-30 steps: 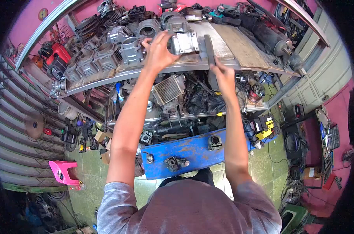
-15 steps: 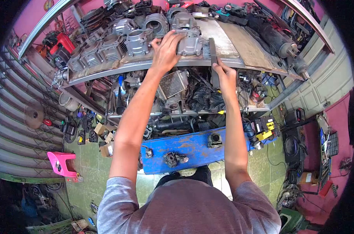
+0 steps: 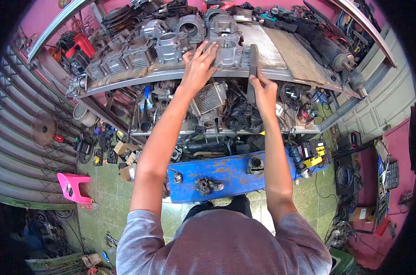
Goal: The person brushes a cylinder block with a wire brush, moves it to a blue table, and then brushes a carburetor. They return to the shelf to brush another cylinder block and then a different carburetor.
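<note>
At the shelf's front edge stands a grey engine cylinder (image 3: pixel 228 56), its open bore facing up. My left hand (image 3: pixel 200 66) is at its left side, bent fingers gripping the rim. Just to the right, my right hand (image 3: pixel 264 89) holds a long flat dark grey bar (image 3: pixel 253 59) by its lower part, thumb and fingers around it. The bar stands close beside the cylinder, its top end reaching above the shelf edge.
More engine cylinders (image 3: pixel 169 49) line the shelf (image 3: pixel 171 74) to the left. Boards (image 3: pixel 304 57) and an exhaust muffler (image 3: pixel 338 59) lie to the right. Below are a radiator (image 3: pixel 208 98), a blue bench (image 3: pixel 231 178) with several parts, and a pink stool (image 3: pixel 70 185) on the left.
The cylinder by my left hand now shows its open bore on top. My left hand has shifted slightly down and right along it. My right hand keeps the bar nearly in place.
</note>
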